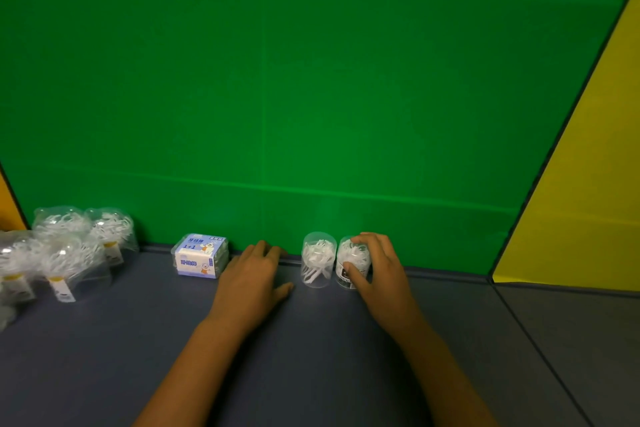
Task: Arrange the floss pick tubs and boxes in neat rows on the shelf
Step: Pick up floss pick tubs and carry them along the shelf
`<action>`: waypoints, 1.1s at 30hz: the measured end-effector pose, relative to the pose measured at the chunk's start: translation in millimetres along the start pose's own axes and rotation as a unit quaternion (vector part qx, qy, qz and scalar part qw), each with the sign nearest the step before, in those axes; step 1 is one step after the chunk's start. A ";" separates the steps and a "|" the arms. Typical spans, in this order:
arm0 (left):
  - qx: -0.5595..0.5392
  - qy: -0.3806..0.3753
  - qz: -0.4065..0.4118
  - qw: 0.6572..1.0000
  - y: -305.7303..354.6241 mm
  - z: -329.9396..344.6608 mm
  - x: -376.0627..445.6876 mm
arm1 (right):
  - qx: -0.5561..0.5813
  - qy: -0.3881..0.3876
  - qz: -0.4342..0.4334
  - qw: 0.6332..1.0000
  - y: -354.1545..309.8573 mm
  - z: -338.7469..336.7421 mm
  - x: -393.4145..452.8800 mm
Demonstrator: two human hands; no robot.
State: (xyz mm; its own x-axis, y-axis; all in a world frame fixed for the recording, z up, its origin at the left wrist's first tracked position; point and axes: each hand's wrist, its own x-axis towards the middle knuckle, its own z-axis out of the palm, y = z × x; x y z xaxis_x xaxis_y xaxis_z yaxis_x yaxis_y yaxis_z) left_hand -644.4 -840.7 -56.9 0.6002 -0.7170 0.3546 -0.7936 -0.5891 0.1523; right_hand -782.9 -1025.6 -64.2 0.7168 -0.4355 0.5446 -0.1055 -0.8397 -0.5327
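Now, going from the left, a cluster of clear tubs (69,246) stands loosely at the far left of the shelf (311,357), some overlapping each other in the view, and each one is full of white floss picks; small labels hang at their fronts. Next comes one blue and white box (202,255), set against the green back wall (311,80), and what is inside it cannot be seen. Just beside it the left hand (251,282) lies flat on the shelf with fingers straight and relaxed, holding nothing, its fingertips near the wall. Then a clear tub (318,259) stands upright by the wall, with white picks inside it. Touching it, or almost, on its right is a second tub (351,262) with a dark label, also full of picks, and the right hand (375,269) grips this one, the fingers curled over its top and the thumb pressing on its front. I judge that the step in hand is placing this labelled tub into a row beside the first one. The next move probably calls for letting it go gently, so it stays upright and in line, and then reaching far left for another tub from the cluster. A yellow panel (588,166) closes the right side.
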 end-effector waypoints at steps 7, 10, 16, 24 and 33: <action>-0.002 0.009 0.000 1.000 -6.3 -26.8 -15.7 | -0.140 -0.011 -0.036 0.989 -31.5 -25.0 0.1; 0.002 0.028 -0.002 1.000 -19.0 -48.5 -28.8 | -0.209 -0.046 -0.047 0.976 -61.5 -29.9 -0.7; 0.047 0.033 -0.026 0.998 -59.1 -93.8 -74.5 | -0.245 -0.089 -0.069 0.963 -127.5 -13.4 -11.0; 0.079 0.022 -0.097 0.992 -133.7 -148.1 -182.5 | -0.239 -0.163 -0.083 0.954 -232.2 33.8 -60.0; 0.092 0.033 -0.174 0.980 -215.8 -204.4 -310.2 | -0.164 -0.195 -0.142 0.956 -341.9 98.1 -99.6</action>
State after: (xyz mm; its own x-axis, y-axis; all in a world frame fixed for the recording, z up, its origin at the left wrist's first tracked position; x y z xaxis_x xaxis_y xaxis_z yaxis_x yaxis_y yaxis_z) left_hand -679.7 -415.0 -11.1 0.8181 -0.4391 0.3712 -0.5076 -0.8549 0.1074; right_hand -750.6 -663.3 0.1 0.9447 -0.0741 0.3196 -0.0332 -0.9908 -0.1315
